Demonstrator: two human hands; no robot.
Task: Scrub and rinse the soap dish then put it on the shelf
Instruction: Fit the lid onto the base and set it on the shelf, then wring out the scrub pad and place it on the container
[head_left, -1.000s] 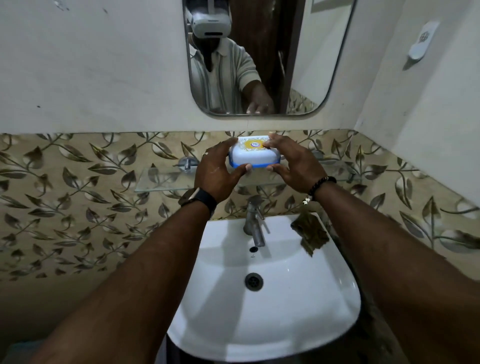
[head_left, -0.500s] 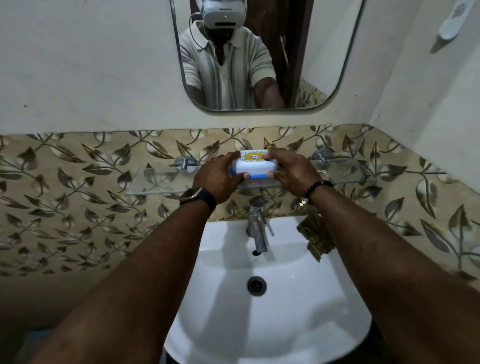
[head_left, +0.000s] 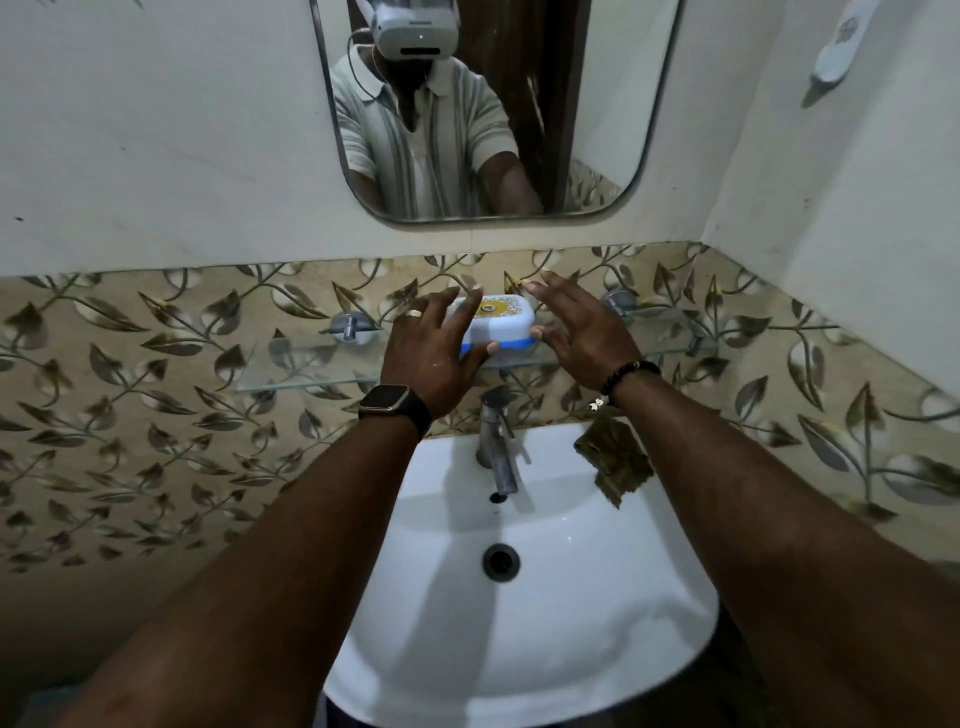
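Observation:
The soap dish (head_left: 501, 325), white with a blue band and a yellow print on its lid, sits on the glass shelf (head_left: 291, 364) above the tap. My left hand (head_left: 434, 353) is at its left side, fingers straight over the lid's left end and thumb touching the blue band. My right hand (head_left: 582, 332) is just right of the dish with fingers spread and straight, its thumb near the blue band's right end. Neither hand is curled round the dish.
A metal tap (head_left: 496, 447) stands over the white basin (head_left: 519, 597). A dark green scrub pad (head_left: 615, 460) lies on the basin's back right rim. A mirror (head_left: 493, 109) hangs above, and a white wall fitting (head_left: 836, 47) at top right.
Both hands held the soap dish and lowered it onto the glass shelf. Now their fingers have opened and released it, the right hand drawing slightly away.

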